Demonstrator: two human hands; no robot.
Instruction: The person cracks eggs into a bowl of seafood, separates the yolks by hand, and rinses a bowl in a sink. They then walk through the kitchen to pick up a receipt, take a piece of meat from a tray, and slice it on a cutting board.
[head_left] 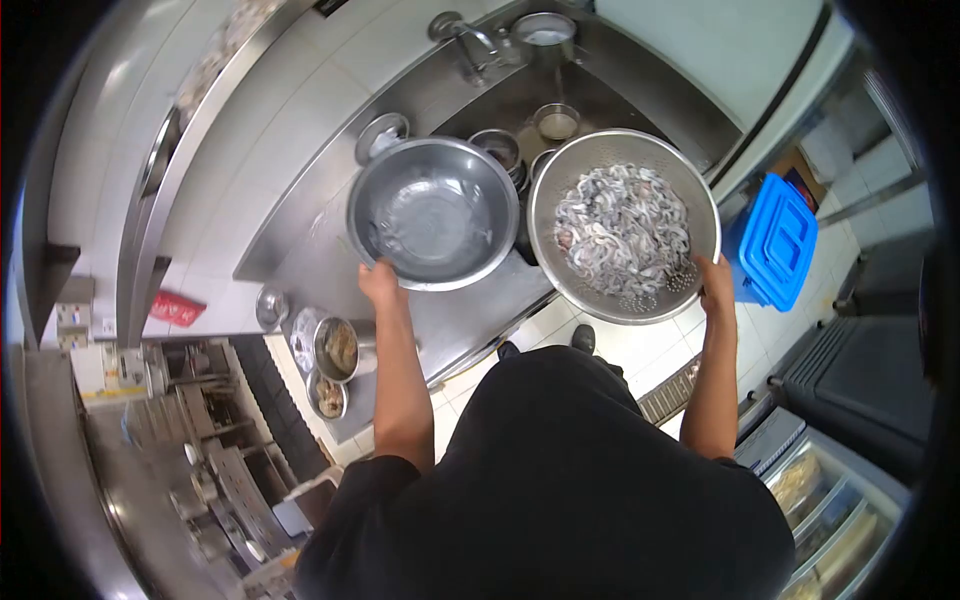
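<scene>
My left hand [380, 283] is closed on the near rim of a wide metal basin [435, 215]. The basin stands over the steel counter beside the sink; its inside shines as if wet. On the other side, my right hand [714, 284] grips the near right rim of a large metal colander [560, 285]. In the colander lies a heap of pale grey, slippery-looking pieces [625, 230], like cut squid or octopus. The two vessels are side by side with a narrow gap, the colander partly beyond the counter's front edge above the floor.
Behind is a steel sink [640, 110] with a tap [475, 45], a pot [545, 35] and small bowls. Food containers [337, 350] stand at the counter's left end. A blue lidded bin [775, 245] is on the right, near a floor drain [670, 393].
</scene>
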